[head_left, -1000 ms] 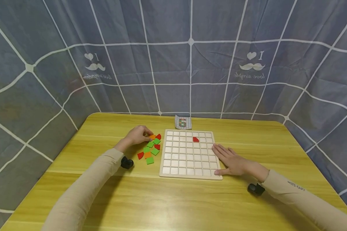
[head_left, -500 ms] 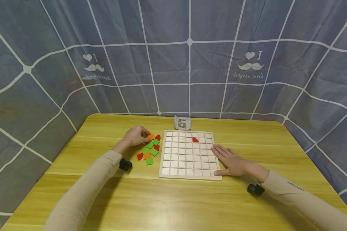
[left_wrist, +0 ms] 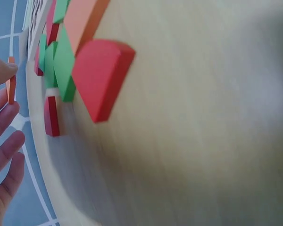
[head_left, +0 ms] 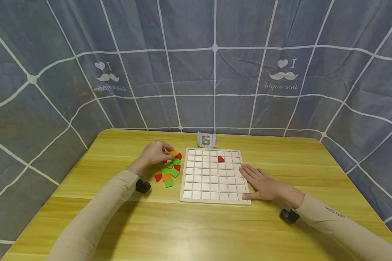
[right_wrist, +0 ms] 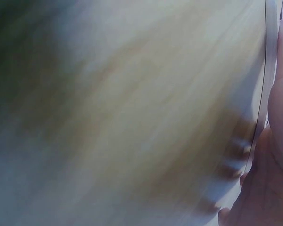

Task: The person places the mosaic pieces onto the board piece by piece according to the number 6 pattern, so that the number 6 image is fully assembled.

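Meanwhile, left hand [head_left: 155, 153] pinching orange tile [head_left: 173, 153] aloft.

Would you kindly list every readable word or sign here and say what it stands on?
"I" with a heart and moustache, "love simple": right print on the curtain.
The same print, mirrored: left print.
Lettering on the right sleeve: too small to read.
Card behind the board: coloured grid, no legible text.
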The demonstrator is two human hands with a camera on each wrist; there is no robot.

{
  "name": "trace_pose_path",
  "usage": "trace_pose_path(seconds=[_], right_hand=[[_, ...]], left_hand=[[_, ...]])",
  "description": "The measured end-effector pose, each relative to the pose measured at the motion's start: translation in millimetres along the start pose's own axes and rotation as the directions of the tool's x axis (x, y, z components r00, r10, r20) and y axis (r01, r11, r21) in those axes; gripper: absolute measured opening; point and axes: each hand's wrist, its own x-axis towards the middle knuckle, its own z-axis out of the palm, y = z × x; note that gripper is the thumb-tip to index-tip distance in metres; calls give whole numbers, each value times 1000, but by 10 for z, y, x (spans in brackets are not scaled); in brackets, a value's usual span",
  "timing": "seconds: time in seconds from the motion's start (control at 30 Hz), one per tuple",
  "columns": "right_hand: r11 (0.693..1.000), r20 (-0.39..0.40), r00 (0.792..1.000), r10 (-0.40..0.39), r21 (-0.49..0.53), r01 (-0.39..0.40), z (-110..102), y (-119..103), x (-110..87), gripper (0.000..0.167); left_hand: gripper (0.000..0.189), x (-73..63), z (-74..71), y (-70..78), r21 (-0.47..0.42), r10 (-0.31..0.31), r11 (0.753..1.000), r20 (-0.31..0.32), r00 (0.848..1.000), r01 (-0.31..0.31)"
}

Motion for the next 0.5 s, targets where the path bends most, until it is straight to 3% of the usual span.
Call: trace_pose_path(seconds=[0.5], right_hand=[[998,-65,996,-59,4,59,42,31,0,97]], left_hand=[[32,117,125,251,-21,103,995,4,995,-102]])
